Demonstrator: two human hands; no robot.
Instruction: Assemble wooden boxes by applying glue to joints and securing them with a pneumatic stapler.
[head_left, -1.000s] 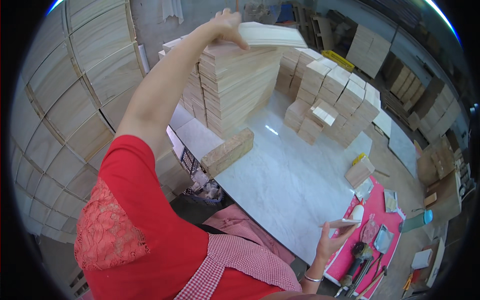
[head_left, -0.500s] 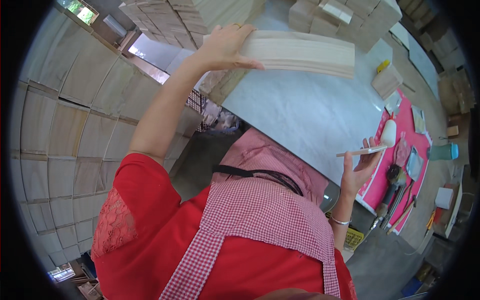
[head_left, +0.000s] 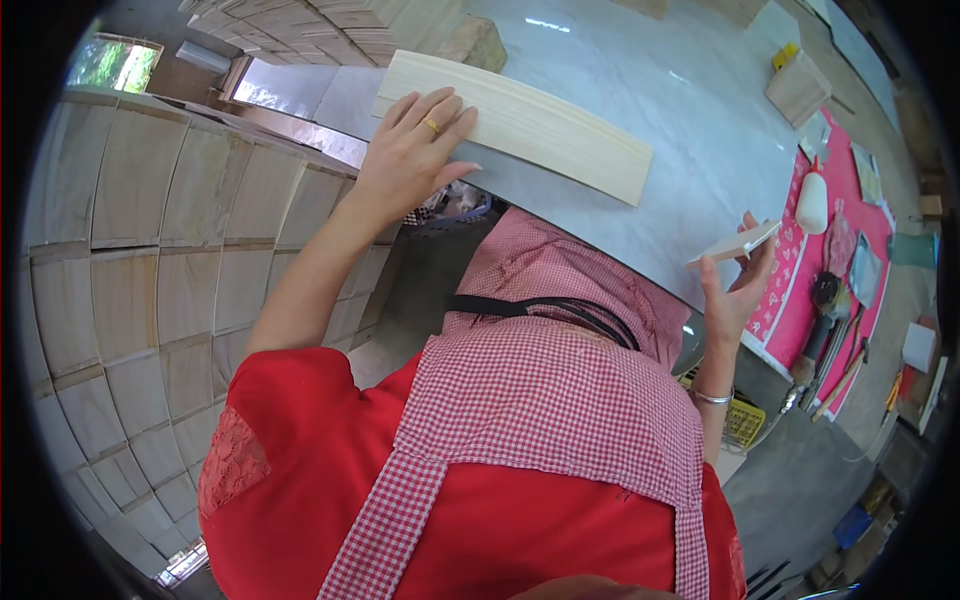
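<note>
Since half a second ago, the long pale board (head_left: 535, 130) has come lower and closer to the front edge of the tabletop (head_left: 630, 75), with the left hand (head_left: 415, 145). Now the board looks flat on the tabletop, a bit slanted, with its left end near a rough brown block (head_left: 474, 43). The left grip is loose and open: the fingers lie spread on top of the board, and the thumb sticks out past its front side. A gold ring (head_left: 432, 124) is on one finger.

The right hand (head_left: 745, 285) is at the other end, by the front edge. Its grip is closed on a small flat piece (head_left: 735, 243), pinched between the thumb and fingers and held tilted. A silver bracelet (head_left: 712, 398) is on that wrist.

Just right of this hand is a pink mat (head_left: 780, 325). A white bottle (head_left: 812, 203) with a red tip is on it. Farther back, a wood block (head_left: 799, 90) is beside something small and yellow.
</note>
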